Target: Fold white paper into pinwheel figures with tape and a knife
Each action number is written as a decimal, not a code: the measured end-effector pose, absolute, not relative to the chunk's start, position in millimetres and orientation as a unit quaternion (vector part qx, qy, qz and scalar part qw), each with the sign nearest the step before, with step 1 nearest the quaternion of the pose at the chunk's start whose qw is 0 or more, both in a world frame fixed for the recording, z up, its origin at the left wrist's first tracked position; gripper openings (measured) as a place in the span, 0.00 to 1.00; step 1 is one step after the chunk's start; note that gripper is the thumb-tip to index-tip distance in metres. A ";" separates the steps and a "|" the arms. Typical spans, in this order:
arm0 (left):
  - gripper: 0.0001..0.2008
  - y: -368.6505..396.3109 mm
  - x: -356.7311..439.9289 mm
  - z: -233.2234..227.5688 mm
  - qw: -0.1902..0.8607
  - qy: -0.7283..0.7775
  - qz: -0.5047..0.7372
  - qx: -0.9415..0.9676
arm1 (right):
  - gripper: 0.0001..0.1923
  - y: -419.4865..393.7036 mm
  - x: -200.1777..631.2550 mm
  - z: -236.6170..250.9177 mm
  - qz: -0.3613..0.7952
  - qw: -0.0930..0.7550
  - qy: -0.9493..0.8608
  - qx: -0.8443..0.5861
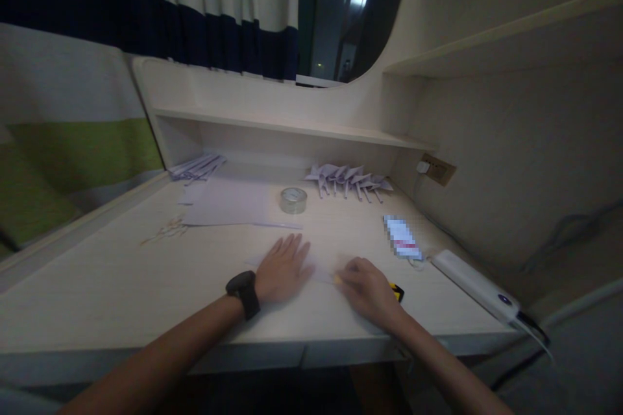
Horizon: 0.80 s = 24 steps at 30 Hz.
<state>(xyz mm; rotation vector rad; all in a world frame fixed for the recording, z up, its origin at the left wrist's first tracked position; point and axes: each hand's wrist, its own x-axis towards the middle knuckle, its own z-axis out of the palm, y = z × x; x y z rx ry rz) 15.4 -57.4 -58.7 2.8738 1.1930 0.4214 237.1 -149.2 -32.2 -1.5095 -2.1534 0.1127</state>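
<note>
My left hand (285, 271) lies flat, fingers spread, on a pale sheet of paper (321, 273) and presses it to the desk. Only thin edges of that sheet show around the hand. To its right, my right hand (367, 288) is closed, its fingers blurred by motion. A yellow-tipped thing (337, 279) pokes out at its fingertips, over the paper's right side. Behind the palm shows a black and yellow end (397, 292); I cannot tell whether both belong to one tool. A roll of clear tape (293, 201) stands beyond my left hand.
White paper sheets (228, 198) lie at the back left, near rolled paper strips (198, 167) and several thin sticks (168, 229). Folded paper pinwheels (348, 178) line the back right. A phone (402, 237) and a white power strip (474, 285) with cables edge the right.
</note>
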 end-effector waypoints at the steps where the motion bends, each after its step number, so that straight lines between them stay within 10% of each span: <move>1: 0.33 -57.3 15.4 -58.8 0.003 0.380 0.135 0.915 | 0.10 -148.9 236.8 -32.3 0.042 0.252 -0.792 -0.555; 24: 0.33 -59.9 15.9 -55.8 0.002 0.385 0.137 0.913 | 0.10 -149.1 229.1 -33.5 0.040 0.251 -0.767 -0.589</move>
